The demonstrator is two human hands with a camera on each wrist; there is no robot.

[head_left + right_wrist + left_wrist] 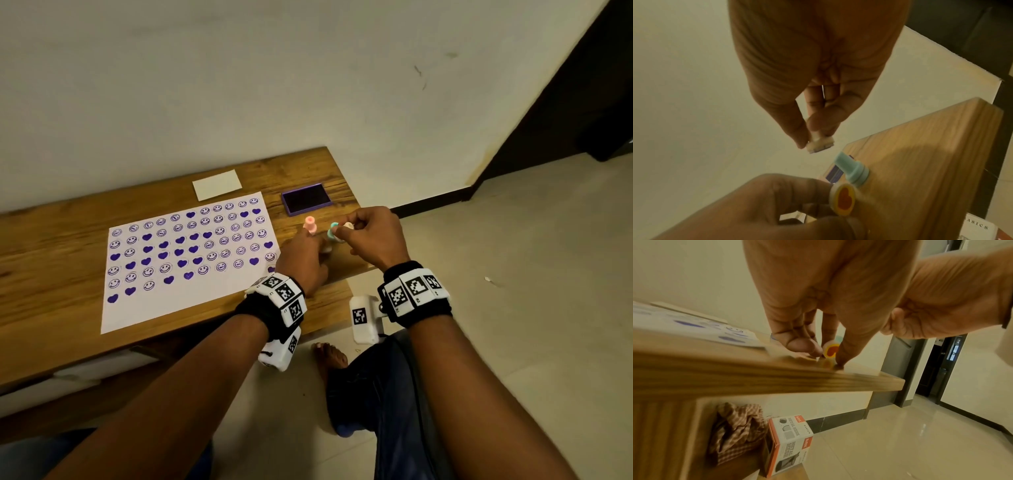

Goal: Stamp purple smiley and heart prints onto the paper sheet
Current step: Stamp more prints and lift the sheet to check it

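Most of the paper sheet (185,253) is stamped — only its bottom strip remains — while the left hand (301,260) pinches a heart stamp (830,350) and the right hand (370,236) pinches a cream stamp (819,145).

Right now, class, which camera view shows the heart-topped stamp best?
The right wrist view: the heart-topped stamp shows its orange heart label plainly, pinched by the left hand. The left wrist view catches it partly between fingers; the head view hides it behind the hand.

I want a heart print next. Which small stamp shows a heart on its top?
The white stamp pinched in the left hand: its yellow top bears an orange heart. The others: the teal stamp, the pink stamp, the cream stamp in the right hand.
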